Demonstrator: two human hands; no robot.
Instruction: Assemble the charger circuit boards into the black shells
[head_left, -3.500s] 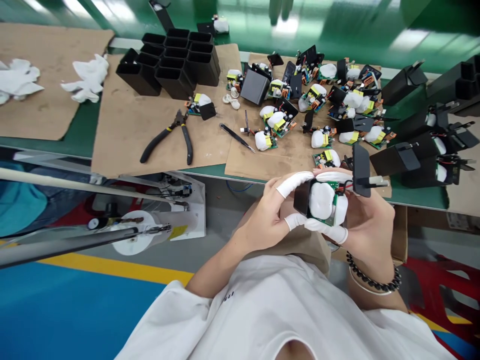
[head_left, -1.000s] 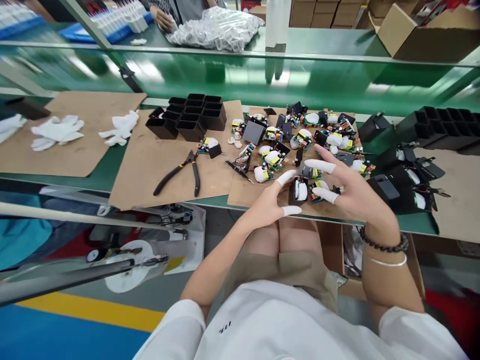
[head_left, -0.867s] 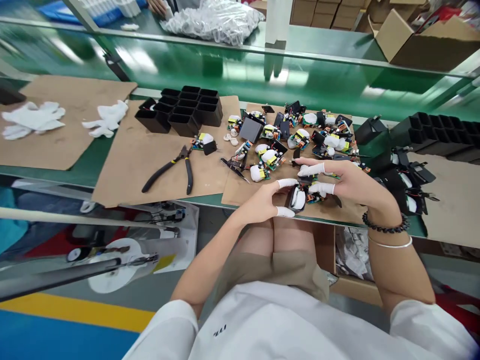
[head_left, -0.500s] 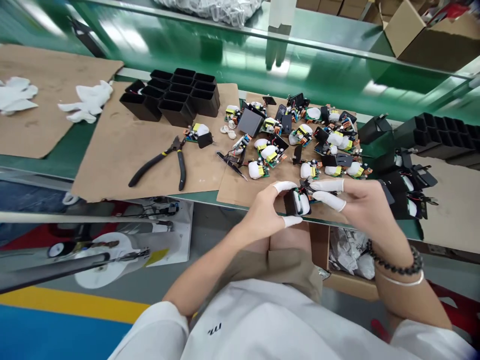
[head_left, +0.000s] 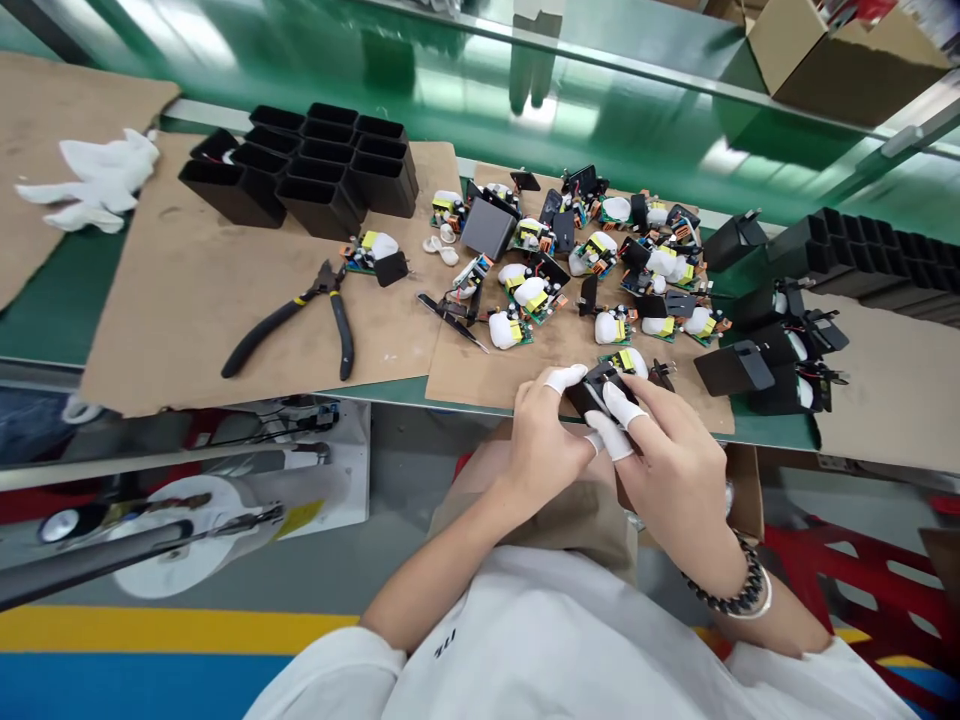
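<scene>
Bare cardboard (head_left: 187,290) around the pliers (head_left: 328,283) lies open; circuit boards (head_left: 525,296) and black housings (head_left: 731,368) crowd the right.

Electronics assembly line, green conveyor (head_left: 315,70), circuit boards (head_left: 600,250), pliers (head_left: 300,315)

The case (head_left: 590,390) is coloured black, the finger cots (head_left: 564,377) white; the cardboard (head_left: 187,320) is brown, the surface (head_left: 45,320) green, the pliers (head_left: 300,310) black-handled.

Black-handled pliers (head_left: 330,290) lie on a cardboard sheet (head_left: 187,290), near stacked black casings (head_left: 315,175), tweezers (head_left: 454,322) and white gloves (head_left: 97,175).
</scene>
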